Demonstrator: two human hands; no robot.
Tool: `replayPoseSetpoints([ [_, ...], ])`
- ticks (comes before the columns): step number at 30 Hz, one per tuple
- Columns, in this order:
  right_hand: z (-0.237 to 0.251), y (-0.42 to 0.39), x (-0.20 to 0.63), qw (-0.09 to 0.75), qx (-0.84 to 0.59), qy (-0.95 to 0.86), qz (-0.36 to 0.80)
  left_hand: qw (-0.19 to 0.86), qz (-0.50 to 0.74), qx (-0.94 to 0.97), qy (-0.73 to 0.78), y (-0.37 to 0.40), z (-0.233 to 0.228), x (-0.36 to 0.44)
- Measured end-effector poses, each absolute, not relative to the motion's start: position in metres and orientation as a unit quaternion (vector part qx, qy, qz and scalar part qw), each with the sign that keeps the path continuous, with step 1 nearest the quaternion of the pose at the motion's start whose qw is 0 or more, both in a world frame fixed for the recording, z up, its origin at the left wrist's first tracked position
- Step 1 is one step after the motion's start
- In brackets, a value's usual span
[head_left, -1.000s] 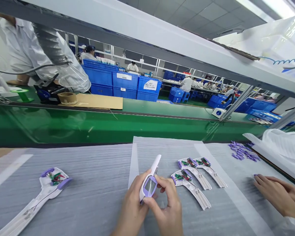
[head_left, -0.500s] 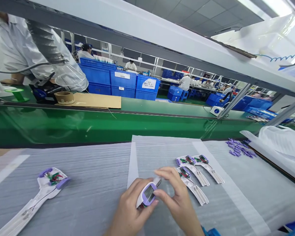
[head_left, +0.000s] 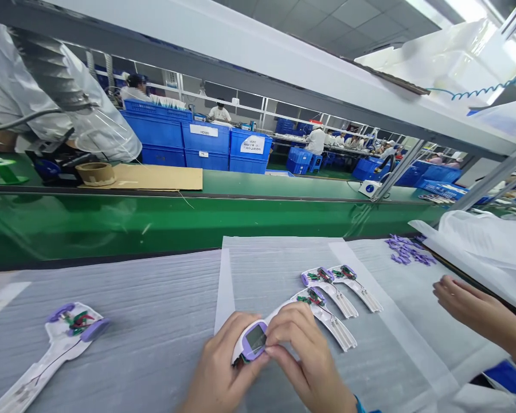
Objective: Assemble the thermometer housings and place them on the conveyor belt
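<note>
My left hand [head_left: 226, 358] is closed around a white handheld thermometer housing [head_left: 237, 351], its purple-rimmed screen [head_left: 255, 339] facing up toward me. Some green circuitry peeks out under its lower edge. At the screen's right edge, the thumb and fingers of my right hand [head_left: 303, 350] are pinched together and touch the device; whether they hold a thin film there, I cannot tell. Several open thermometer halves [head_left: 333, 321] with wires and circuit boards lie just beyond my right hand. Another open half [head_left: 75, 332], with purple ends, rests far to the left.
A co-worker's hand [head_left: 468, 307] reaches in from the right. Small purple parts [head_left: 408, 249] lie in a pile at the back right of the foam-covered table [head_left: 155, 321]. Behind it runs a green ledge [head_left: 163, 221] with a tape roll [head_left: 95, 174] and cardboard [head_left: 159, 176].
The view has shifted slightly to the right. My right hand's fingers, spread around the screen before, have come together at its edge. A co-worker's hand has appeared at the right.
</note>
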State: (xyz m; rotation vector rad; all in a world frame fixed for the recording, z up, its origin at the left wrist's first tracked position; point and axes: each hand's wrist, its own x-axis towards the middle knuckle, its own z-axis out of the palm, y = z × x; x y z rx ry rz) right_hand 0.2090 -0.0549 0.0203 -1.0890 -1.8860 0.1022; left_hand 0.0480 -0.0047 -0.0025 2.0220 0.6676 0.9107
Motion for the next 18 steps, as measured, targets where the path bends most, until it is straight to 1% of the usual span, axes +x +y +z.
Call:
replayPoseSetpoints([
  [2,0.019,-0.057,0.214,0.472,-0.439,-0.76,0.083,0.41,0.349,0.801,0.262,-0.004,-0.003,0.047],
  [4,0.018,-0.06,0.217,0.475,-0.434,-0.759,0.098,0.412,0.338,0.806,0.258,-0.003,-0.003,0.047],
  [9,0.016,-0.064,0.215,0.487,-0.426,-0.762,0.035,0.376,0.332,0.836,0.224,-0.002,0.001,0.046],
  [12,0.014,-0.066,0.214,0.49,-0.44,-0.751,0.034,0.343,0.34,0.851,0.208,-0.002,0.002,0.045],
  [15,0.016,-0.067,0.217,0.474,-0.47,-0.742,0.061,0.303,0.344,0.868,0.19,-0.002,0.001,0.041],
  [18,0.022,-0.067,0.223,0.433,-0.475,-0.755,0.132,0.275,0.342,0.884,0.162,0.0,0.0,0.038],
])
